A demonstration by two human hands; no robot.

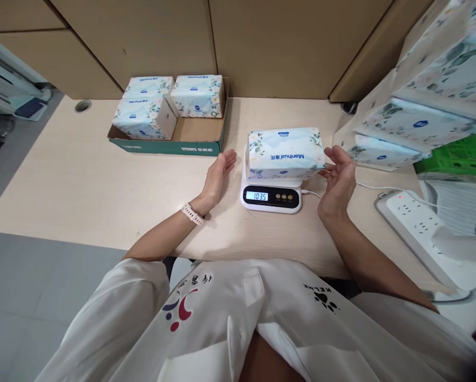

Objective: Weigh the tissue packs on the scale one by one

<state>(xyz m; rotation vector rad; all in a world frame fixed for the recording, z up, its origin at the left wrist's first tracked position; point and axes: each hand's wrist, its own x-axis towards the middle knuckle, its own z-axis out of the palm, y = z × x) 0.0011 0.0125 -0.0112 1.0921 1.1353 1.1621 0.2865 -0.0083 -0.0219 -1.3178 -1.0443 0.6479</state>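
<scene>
A pack of tissues (pixel 284 152) with a floral print lies on a small white scale (pixel 271 197), whose lit display reads 1035. My left hand (pixel 217 178) rests open on the table just left of the scale, fingers stretched out, a short gap from the pack. My right hand (pixel 338 178) is open at the pack's right end, fingertips at or just off its edge. A pale watch sits on my left wrist.
A shallow green-edged cardboard tray (pixel 190 139) at the back holds three tissue packs (pixel 173 103). More packs are stacked at the right (pixel 413 114). A white power strip (pixel 413 220) and cable lie right of the scale. Wood-coloured panels stand behind the table.
</scene>
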